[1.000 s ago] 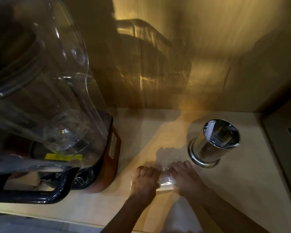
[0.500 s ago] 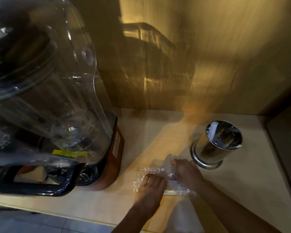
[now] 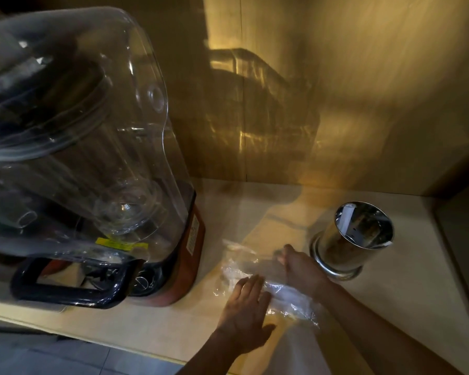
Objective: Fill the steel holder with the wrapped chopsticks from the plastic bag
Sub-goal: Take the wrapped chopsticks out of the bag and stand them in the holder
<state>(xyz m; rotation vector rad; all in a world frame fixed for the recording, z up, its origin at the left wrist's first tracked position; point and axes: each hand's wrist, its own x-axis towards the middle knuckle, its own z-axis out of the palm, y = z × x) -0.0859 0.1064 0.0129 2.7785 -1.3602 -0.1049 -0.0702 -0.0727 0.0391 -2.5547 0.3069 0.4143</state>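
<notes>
At nine o'clock a large blender [image 3: 87,163] fills the left of the counter [image 3: 406,307]; its clear jar, under a clear cover, shows nothing in it. At about five o'clock lies the clear plastic bag [image 3: 257,277], crumpled flat on the wood, pale wrapped chopsticks [image 3: 284,293] showing dimly through its right half. The left hand [image 3: 244,312] lies palm down with fingers straight and spread, pressing the bag's near edge and gripping nothing. The right hand [image 3: 301,269], at the bag's four o'clock side, has its fingers curled loosely at the film; whether it pinches the bag or a wrapper inside cannot be told through the blur. Just beyond it at three o'clock the steel holder [image 3: 355,239] stands upright, apart from the bag, its inside showing only reflections.

Half a second ago the bag was a narrower bundle; now it spreads farther toward ten o'clock, and the left hand has flattened and slid back. The holder has not moved.
</notes>
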